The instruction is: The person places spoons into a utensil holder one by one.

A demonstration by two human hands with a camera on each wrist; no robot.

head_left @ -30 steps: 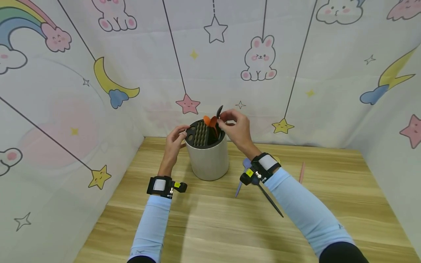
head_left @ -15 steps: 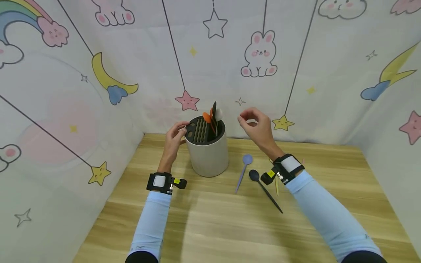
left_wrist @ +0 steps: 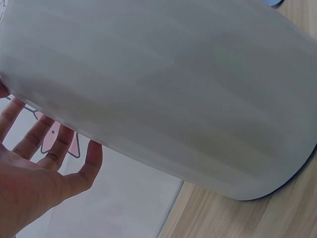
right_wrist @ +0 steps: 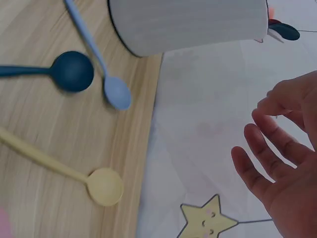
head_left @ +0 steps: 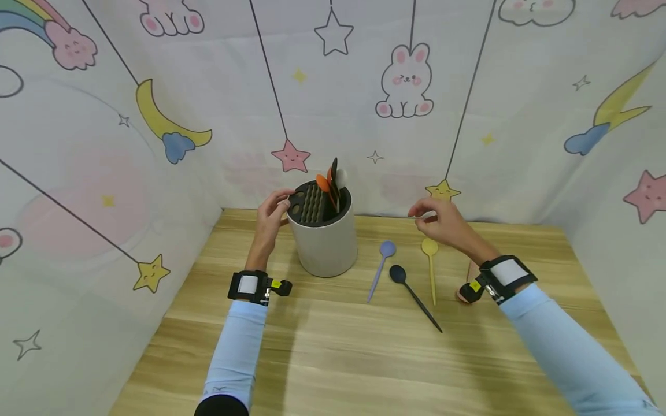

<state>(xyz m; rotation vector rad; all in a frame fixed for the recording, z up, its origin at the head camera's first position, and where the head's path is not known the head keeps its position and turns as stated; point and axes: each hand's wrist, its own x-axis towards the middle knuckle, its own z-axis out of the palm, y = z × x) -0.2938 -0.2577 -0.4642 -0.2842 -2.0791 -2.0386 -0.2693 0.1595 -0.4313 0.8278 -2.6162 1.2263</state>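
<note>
A white utensil holder (head_left: 325, 251) with a black slotted top (head_left: 309, 208) stands upright at the back of the table. Orange spoons (head_left: 322, 183), a black spoon (head_left: 335, 167) and a whitish spoon (head_left: 341, 178) stick up from its open section. My left hand (head_left: 267, 225) holds the holder's left side by the rim, fingertips against its wall (left_wrist: 148, 89). Apart from the holder, my right hand (head_left: 439, 222) hovers over the back edge, fingers loosely bent, holding nothing. Below it lies a yellow spoon (head_left: 430, 248); left of that are a black spoon (head_left: 398, 274) and a purple spoon (head_left: 387, 249).
A pink spoon (head_left: 472, 270) lies farther right, partly hidden by the right wrist's camera (head_left: 470, 292). The wooden table (head_left: 354, 358) meets a printed cloth wall (head_left: 385, 190) right behind the holder, with cloth at both sides too.
My right hand has let go of the black spoon in the holder and moved right and down, above the yellow spoon. My left hand has stayed on the holder.
</note>
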